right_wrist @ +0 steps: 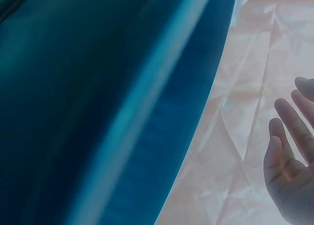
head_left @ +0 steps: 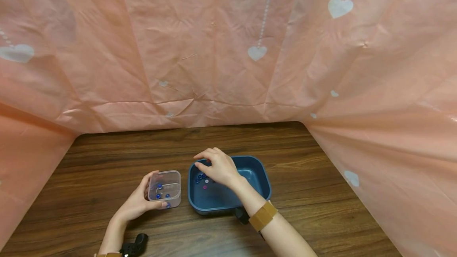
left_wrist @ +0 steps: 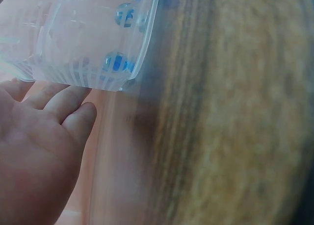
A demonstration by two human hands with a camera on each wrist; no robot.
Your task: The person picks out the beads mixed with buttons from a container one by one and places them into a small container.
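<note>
Beads (head_left: 200, 177) near the left edge of the tray (head_left: 257, 165) could scatter across the desk (head_left: 307, 209) if the right hand (head_left: 219, 168) above, fingers released, strikes the tray, while those in the box (head_left: 173, 188) just outside that edge could spill if the left hand (head_left: 137, 205) grasping it tilts

One box (head_left: 173, 188), one basin (head_left: 214, 200)

Head faces forward-down over tub (head_left: 214, 202); left wrist close, left of it; right wrist close, tub shared with head.
</note>
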